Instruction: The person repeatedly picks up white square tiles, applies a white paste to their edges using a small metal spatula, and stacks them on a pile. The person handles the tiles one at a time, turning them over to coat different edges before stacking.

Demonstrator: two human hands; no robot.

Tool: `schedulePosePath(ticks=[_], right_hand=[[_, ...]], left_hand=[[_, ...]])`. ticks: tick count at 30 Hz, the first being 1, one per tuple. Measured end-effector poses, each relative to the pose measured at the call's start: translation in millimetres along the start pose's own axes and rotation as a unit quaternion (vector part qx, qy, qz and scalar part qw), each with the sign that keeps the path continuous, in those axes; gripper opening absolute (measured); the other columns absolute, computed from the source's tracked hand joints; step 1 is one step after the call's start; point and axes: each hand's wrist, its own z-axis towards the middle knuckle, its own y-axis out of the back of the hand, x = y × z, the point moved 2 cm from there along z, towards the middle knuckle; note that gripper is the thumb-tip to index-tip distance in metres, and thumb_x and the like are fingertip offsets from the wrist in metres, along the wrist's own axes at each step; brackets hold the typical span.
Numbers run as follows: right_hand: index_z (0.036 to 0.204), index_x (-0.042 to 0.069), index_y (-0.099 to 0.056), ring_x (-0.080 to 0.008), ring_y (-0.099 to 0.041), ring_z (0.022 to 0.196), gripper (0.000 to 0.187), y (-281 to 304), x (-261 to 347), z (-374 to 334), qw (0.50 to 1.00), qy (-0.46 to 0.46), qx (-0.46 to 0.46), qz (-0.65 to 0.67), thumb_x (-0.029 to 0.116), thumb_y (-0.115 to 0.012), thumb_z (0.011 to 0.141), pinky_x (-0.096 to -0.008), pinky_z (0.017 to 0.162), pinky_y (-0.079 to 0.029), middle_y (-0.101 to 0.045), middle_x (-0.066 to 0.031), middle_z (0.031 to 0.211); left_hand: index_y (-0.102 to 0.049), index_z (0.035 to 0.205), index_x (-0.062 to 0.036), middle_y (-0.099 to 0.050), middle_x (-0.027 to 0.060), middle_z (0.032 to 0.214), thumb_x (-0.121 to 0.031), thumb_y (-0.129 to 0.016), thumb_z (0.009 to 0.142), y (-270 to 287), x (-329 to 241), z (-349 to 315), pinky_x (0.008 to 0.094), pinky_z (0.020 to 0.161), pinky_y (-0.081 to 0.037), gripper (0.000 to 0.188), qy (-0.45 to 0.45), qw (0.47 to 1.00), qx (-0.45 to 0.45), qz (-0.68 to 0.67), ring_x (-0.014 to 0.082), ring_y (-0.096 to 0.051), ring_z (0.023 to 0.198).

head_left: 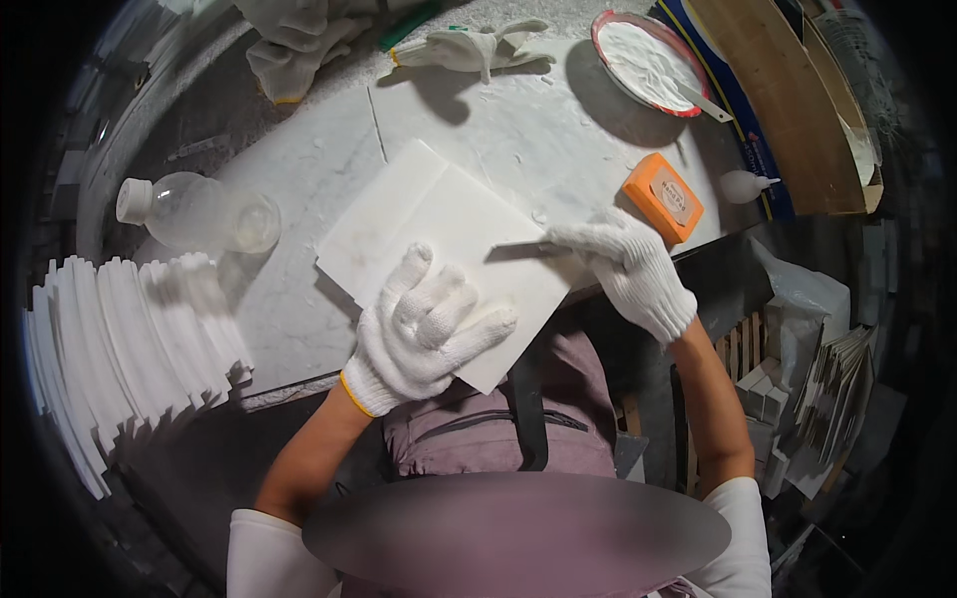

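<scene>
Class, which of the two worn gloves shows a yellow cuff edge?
The left hand's glove, over the pale slab: its cuff is rimmed yellow, while the right hand's glove, gripping a thin tool, shows only white.

- I log one white slab point(474, 214), flat-faced and straight-edged, set with its corners pointing roughly up, down and sideways from my viewpoint.
- Slab face: pale, with a faint line across its upper left part. I note a step along its left edge; one piece or two stacked, I cannot tell.
- Slab position: upper part over the surface point(309, 154), lower corner jutting past the near edge. Left hand point(419, 334) covers its lower left.
- Tool point(513, 251): narrow, grey, roughly level, one end in the right hand's point(623, 264) fingers, free end over the slab. Contact: I cannot tell.
</scene>
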Motion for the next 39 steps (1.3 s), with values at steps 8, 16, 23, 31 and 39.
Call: schedulePosePath(ticks=[8,16,23,31,39], right_hand=[[0.115,0.009,-0.075,-0.0194,-0.06,0.079,0.043,7.9,-8.3,-17.8,0.998,0.007,-0.011,0.058,-0.009,-0.058,0.081,-0.0323,0.078,-0.051,-0.066,-0.0051,0.081],[0.118,0.02,-0.075,-0.0287,-0.064,0.081,0.045,0.1,-4.2,44.7,0.996,0.049,0.061,0.032,-0.004,-0.06,0.083,-0.0365,0.076,-0.053,-0.068,-0.0113,0.091],[0.117,0.016,-0.076,-0.0247,-0.061,0.081,0.06,5.3,-9.0,-8.9,0.998,0.024,0.053,0.023,-0.018,-0.055,0.073,-0.0346,0.077,-0.051,-0.064,-0.008,0.082],[0.118,0.013,-0.075,-0.0225,-0.06,0.077,0.051,5.4,-7.3,-11.3,0.999,0.022,0.008,0.024,-0.011,-0.052,0.08,-0.0329,0.076,-0.051,-0.064,-0.0074,0.079],[0.135,-0.005,-0.059,-0.0081,-0.054,0.076,0.04,-5.6,-34.6,-96.7,0.904,-0.236,-0.229,0.274,-0.005,-0.052,0.095,-0.0214,0.068,-0.046,-0.062,-0.0059,0.1]], left_hand=[[-0.073,0.111,-0.0197,-0.052,0.0044,0.108,-0.014,-0.073,0.067,0.6,0.9,0.5,0.0547,0.1,-0.047,0.044,0.002,1.0,0.008,-0.024,0.0267,-0.059,0.097],[-0.073,0.112,-0.0221,-0.052,0.0047,0.109,-0.018,-0.075,0.066,3.0,2.2,4.5,0.0513,0.094,-0.051,0.046,-0.018,1.0,0.001,-0.006,0.0264,-0.057,0.103],[-0.072,0.115,-0.0229,-0.052,0.0038,0.11,-0.019,-0.075,0.067,2.1,1.9,3.0,0.0508,0.095,-0.051,0.049,-0.016,1.0,-0.008,-0.006,0.0261,-0.057,0.105],[-0.073,0.112,-0.0207,-0.052,0.0055,0.11,-0.016,-0.076,0.064,3.0,2.7,7.9,0.0522,0.089,-0.052,0.048,-0.03,0.999,-0.01,-0.027,0.0273,-0.058,0.101],[-0.073,0.111,-0.0178,-0.051,0.0069,0.112,-0.012,-0.074,0.063,6.5,-1.4,16.5,0.0528,0.085,-0.052,0.049,-0.021,0.998,0.032,-0.047,0.0309,-0.058,0.097]])
